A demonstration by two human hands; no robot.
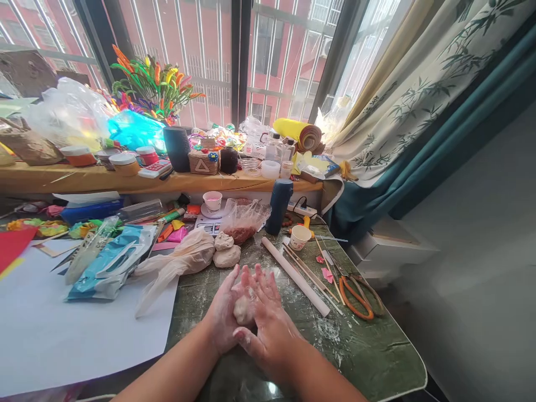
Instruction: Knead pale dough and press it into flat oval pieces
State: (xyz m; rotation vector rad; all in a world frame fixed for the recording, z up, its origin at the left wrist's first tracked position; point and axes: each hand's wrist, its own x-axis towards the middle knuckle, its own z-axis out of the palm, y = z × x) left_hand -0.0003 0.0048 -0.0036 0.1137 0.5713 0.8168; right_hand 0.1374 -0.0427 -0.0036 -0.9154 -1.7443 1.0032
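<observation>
Both my hands press a small lump of pale dough (243, 309) between their palms, just above the green table (368, 357). My left hand (224, 312) cups it from the left with fingers stretched up. My right hand (268, 324) lies over it from the right, fingers also stretched. Flour dusts both hands and the tabletop near them. Two more dough lumps (226, 249) sit a little beyond my fingertips.
A white rolling pin (295, 275) lies diagonally to the right, with thin sticks, orange-handled scissors (355, 298) and a paper cup (300, 237) beyond. A crumpled plastic bag (176, 265) and white paper sheet (50, 329) lie left. A dark bottle (278, 206) and cluttered shelf stand behind.
</observation>
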